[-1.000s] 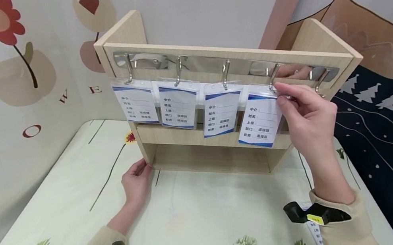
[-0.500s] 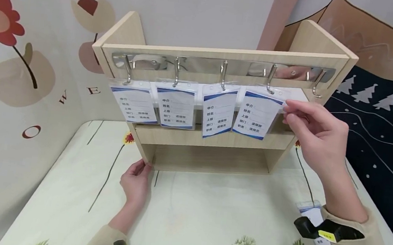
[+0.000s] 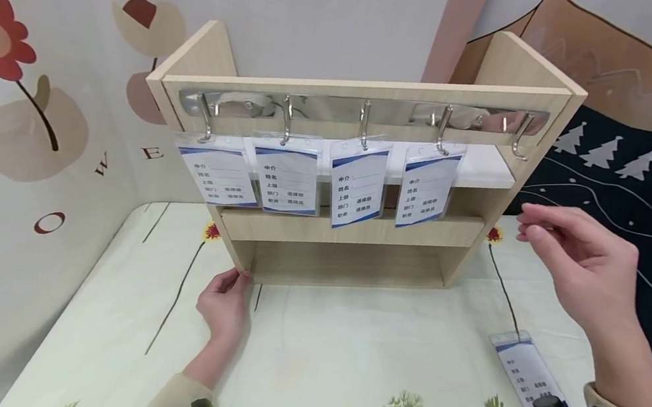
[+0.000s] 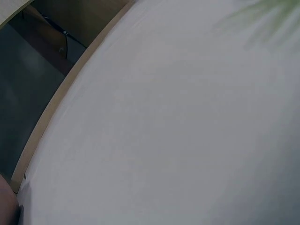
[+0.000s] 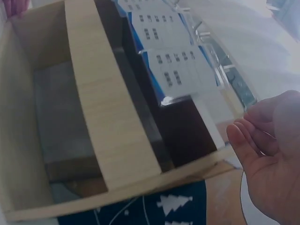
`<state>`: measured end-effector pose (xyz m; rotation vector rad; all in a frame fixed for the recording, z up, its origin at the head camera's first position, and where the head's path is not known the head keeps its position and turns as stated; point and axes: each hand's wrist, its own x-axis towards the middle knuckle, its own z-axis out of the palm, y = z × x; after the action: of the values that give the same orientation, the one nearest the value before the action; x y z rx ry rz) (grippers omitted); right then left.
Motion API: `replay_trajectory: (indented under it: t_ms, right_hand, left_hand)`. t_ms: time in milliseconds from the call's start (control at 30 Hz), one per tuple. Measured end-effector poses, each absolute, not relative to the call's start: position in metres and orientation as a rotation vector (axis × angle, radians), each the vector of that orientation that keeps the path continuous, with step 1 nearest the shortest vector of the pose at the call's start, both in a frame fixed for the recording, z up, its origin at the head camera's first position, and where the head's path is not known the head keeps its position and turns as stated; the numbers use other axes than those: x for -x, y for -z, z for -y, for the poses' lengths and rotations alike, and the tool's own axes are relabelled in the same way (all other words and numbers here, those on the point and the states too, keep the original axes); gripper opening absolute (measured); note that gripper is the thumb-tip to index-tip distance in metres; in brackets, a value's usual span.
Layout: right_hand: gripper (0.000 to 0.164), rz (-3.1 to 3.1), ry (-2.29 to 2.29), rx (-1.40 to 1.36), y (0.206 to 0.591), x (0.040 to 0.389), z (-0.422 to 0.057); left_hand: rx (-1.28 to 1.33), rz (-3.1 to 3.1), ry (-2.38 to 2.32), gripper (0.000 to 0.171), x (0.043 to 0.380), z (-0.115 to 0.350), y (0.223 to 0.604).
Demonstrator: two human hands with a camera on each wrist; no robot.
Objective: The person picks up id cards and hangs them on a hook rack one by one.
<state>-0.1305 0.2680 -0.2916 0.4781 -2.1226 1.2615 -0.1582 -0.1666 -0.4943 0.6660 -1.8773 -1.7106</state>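
Several clear-sleeved name badges hang side by side from metal hooks on a wooden shelf (image 3: 352, 236). The rightmost hanging badge (image 3: 428, 184) is on the fourth hook from the left, and the far-right hook (image 3: 520, 138) bears nothing. My left hand (image 3: 224, 305) grips the shelf's lower left front corner with thumb and fingers. Off to the right of the shelf, my right hand (image 3: 584, 267) is in the air, fingers loosely bent and holding nothing. Another badge (image 3: 529, 374) lies face up on the tablecloth beneath my right forearm. The right wrist view shows the badges (image 5: 180, 72) from the side.
A light patterned cloth (image 3: 317, 348) covers the table. Behind the badges, a white ledge (image 3: 487, 167) sits inside the shelf. A curtain with flower prints (image 3: 88, 139) stands at the left, and a dark tree-print cloth (image 3: 620, 188) at the right.
My right hand has let go of the rightmost hanging badge and moved right and down, away from the shelf. That badge swung and now hangs from its hook. My left hand stays at the corner.
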Motion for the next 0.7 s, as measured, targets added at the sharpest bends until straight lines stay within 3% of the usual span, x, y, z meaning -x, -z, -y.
replay_trajectory:
  t_ms: [300,700]
  right_hand:
    - [0.023,2.274,-1.209,-0.264,0.323,0.112,-0.298]
    - [0.025,2.523,-1.338,-0.226,0.372,0.096,-0.327]
  left_hand:
    - [-0.652,1.898,1.661,0.019,0.158,0.165,0.495]
    - [-0.623,1.891,1.697,0.019,0.159,0.168,0.496]
